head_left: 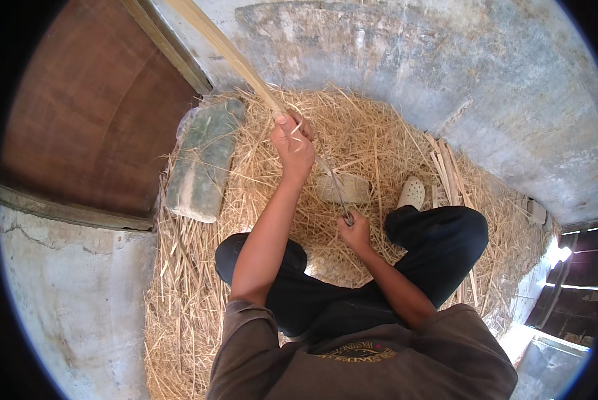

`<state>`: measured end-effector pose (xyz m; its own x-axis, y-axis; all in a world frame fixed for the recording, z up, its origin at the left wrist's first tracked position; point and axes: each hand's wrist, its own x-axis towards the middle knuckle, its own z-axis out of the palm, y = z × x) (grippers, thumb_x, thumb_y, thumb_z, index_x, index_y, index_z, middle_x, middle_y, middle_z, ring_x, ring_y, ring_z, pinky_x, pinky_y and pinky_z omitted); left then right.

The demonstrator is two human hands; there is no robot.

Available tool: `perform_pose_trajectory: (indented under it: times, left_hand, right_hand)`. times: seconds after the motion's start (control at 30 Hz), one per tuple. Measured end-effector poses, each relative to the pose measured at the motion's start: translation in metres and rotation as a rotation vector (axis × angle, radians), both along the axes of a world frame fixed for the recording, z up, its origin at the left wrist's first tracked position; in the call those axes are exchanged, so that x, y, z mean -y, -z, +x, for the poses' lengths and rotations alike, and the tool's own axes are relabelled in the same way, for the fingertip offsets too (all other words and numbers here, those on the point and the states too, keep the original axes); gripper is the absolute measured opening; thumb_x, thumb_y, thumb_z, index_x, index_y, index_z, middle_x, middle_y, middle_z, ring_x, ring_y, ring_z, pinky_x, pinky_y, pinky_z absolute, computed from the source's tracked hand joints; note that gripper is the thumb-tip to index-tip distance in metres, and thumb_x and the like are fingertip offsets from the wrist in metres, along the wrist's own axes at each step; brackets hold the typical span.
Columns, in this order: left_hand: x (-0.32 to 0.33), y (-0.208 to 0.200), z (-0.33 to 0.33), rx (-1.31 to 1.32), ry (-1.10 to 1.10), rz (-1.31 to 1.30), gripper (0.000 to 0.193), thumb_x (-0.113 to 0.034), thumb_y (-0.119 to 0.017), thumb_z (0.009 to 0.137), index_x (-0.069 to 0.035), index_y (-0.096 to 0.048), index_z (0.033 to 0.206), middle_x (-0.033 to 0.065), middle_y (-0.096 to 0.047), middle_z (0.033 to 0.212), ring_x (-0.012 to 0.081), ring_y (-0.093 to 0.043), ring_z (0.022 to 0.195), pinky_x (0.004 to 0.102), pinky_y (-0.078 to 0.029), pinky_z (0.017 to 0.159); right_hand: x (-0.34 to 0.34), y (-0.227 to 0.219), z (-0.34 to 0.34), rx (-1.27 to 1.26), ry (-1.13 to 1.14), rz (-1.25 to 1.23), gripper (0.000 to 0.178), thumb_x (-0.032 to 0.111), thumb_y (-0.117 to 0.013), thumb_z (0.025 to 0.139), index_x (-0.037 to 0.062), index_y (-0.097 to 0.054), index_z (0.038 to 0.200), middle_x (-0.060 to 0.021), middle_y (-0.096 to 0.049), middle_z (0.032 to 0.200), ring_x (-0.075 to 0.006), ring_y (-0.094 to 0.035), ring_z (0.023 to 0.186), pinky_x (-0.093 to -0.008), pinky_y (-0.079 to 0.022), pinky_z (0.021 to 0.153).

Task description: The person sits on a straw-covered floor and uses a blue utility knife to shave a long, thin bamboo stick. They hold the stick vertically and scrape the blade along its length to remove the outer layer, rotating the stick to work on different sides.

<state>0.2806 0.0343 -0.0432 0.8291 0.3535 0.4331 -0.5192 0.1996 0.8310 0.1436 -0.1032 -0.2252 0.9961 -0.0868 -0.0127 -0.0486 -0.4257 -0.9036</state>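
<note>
My left hand [293,148] is closed round the lower end of a long, pale bamboo strip [235,59], which slants up to the top left edge. A thin curled shaving [299,127] hangs by the fingers. Lower and to the right, my right hand [355,231] is wrapped round the handle of a knife [339,191]. Its narrow dark blade points up toward the left hand. How the blade meets the strip is hard to make out. Beneath both hands a pale block [343,189] lies among the shavings.
Heaped pale shavings [359,127] cover the floor. A greenish stone slab [205,157] lies at the left, near a brown door panel [99,113]. Split sticks [451,173] lie right of my shoe [412,192]. A stained grey wall [445,60] curves behind.
</note>
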Motion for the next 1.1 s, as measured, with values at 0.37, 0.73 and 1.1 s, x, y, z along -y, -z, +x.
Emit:
perform_pose_trajectory:
  times: [0.37, 0.73, 1.1]
  left_hand:
    - [0.001, -0.001, 0.000, -0.030, 0.020, -0.030, 0.054, -0.052, -0.032, 0.100, -0.009, -0.035, 0.067, -0.0007, -0.034, 0.052, 0.0083, -0.032, 0.046, 0.0244, -0.026, 0.043]
    - [0.014, 0.003, 0.010, -0.017, -0.037, 0.078, 0.052, -0.048, -0.033, 0.102, -0.008, -0.040, 0.068, -0.0021, -0.039, 0.055, 0.0071, -0.033, 0.046, 0.0233, -0.027, 0.043]
    - [0.002, -0.008, 0.004, -0.156, -0.366, -0.215, 0.051, -0.052, -0.035, 0.100, -0.013, -0.034, 0.068, -0.0040, -0.032, 0.059, 0.0066, -0.029, 0.051, 0.0237, -0.026, 0.046]
  right_hand:
    - [-0.010, -0.062, -0.002, 0.212, 0.115, 0.152, 0.021, 0.017, -0.066, 0.086, -0.0005, -0.059, 0.077, -0.0061, -0.053, 0.055, -0.0129, -0.049, 0.047, -0.0292, -0.039, 0.048]
    - [0.032, 0.088, -0.016, -0.500, -0.075, -0.219, 0.029, 0.021, -0.061, 0.087, -0.0021, -0.056, 0.070, -0.0101, -0.054, 0.058, -0.0217, -0.052, 0.050, -0.0393, -0.040, 0.050]
    - [-0.016, -0.037, -0.006, -0.476, -0.067, 0.429, 0.027, 0.023, -0.066, 0.086, -0.0010, -0.057, 0.080, -0.0071, -0.054, 0.055, -0.0158, -0.056, 0.051, -0.0327, -0.042, 0.048]
